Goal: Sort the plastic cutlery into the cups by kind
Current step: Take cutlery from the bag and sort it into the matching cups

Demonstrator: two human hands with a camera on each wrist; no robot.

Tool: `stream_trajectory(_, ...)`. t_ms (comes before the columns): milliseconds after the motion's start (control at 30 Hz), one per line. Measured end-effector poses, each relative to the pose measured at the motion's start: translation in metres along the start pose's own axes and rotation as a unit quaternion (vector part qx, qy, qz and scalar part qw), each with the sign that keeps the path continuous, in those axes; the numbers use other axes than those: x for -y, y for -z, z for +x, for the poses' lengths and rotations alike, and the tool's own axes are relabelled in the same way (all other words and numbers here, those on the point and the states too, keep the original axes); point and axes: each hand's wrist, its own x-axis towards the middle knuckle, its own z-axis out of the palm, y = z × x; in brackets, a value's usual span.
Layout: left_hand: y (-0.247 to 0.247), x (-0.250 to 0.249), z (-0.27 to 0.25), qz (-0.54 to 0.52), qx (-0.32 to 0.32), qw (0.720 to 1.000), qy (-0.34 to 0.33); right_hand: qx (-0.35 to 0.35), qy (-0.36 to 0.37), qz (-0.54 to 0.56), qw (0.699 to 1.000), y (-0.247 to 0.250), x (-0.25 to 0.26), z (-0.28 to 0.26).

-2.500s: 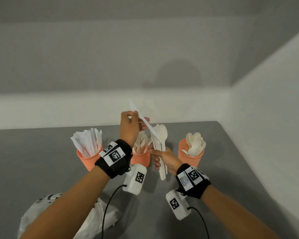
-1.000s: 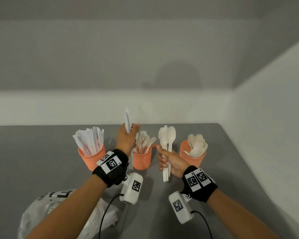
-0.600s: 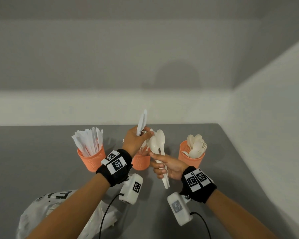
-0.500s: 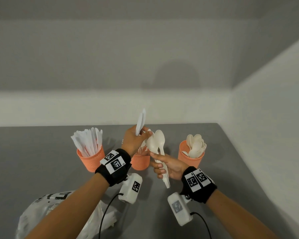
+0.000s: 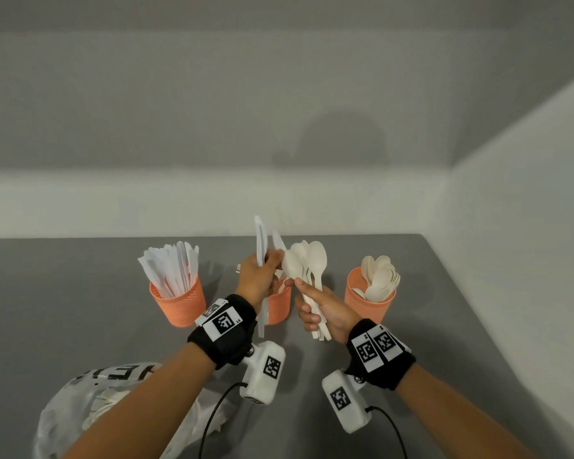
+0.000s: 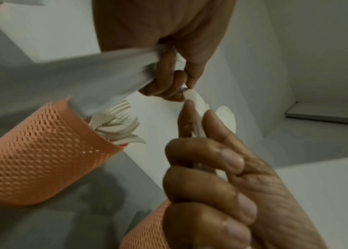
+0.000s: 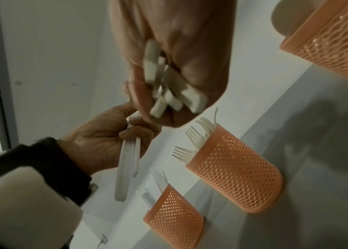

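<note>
Left hand [image 5: 259, 276] raised over the middle cup [image 5: 279, 308], grip clamped on two white knives [image 5: 260, 246] held upright, blades up and handles hanging down past the wrist. In the left wrist view, thumb and forefinger of that hand also pinching at the tip of one piece in the other hand's bundle; too blurred to tell which piece. Right hand [image 5: 325, 314] just beside, grip clamped round the handles of a bundle of cream spoons [image 5: 307, 263], bowls up and fanned, handle ends sticking out below the palm. One serrated knife tip showing between the two hands.

Three orange mesh cups in a row on the grey surface [image 5: 80, 309]: left cup [image 5: 179, 301] packed with white knives, middle cup with forks [image 7: 192, 144], mostly hidden behind the left hand in the head view, right cup [image 5: 368, 303] filled with cream spoons. Cups standing apart from one another, all upright.

Black wristbands [image 5: 224, 329] on both wrists with white square-code tags; tiny print "L5" at the corner of the left tag. White camera boxes [image 5: 264, 371] below each wrist, each with a square code and a black cable. Crumpled clear plastic bag [image 5: 80, 402] at the near left under the left forearm, with black lettering too folded to read.
</note>
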Motion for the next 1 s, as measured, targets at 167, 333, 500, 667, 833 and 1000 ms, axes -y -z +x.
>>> stream_trajectory(167, 0.001, -0.005, 0.006, -0.019, -0.026, 0.999, 0.030, 0.006, -0.005, -0.016, 1.000, 0.000, -0.001, -0.002)
stream_trajectory(333, 0.012, -0.016, 0.019, -0.020, -0.117, 0.993, 0.010, -0.003, 0.010, -0.065, 0.998, 0.002, -0.001, -0.004)
stream_trajectory(500, 0.029, -0.025, 0.033, -0.085, -0.206, 0.975, -0.008, -0.051, 0.054, -0.237, 0.969, 0.001, -0.008, -0.010)
stream_trajectory(667, 0.035, -0.018, 0.031, -0.121, -0.167, 0.978, 0.015, -0.129, 0.139, -0.360, 0.913, 0.006, -0.013, -0.006)
stream_trajectory(833, 0.028, -0.002, 0.020, -0.093, -0.094, 0.990, 0.048, -0.183, 0.163, -0.443, 0.862, 0.012, -0.018, -0.002)
stream_trajectory(1000, 0.024, 0.003, 0.010, -0.028, -0.070, 0.996, 0.049, -0.186, 0.173, -0.393, 0.884, 0.012, -0.013, -0.001)
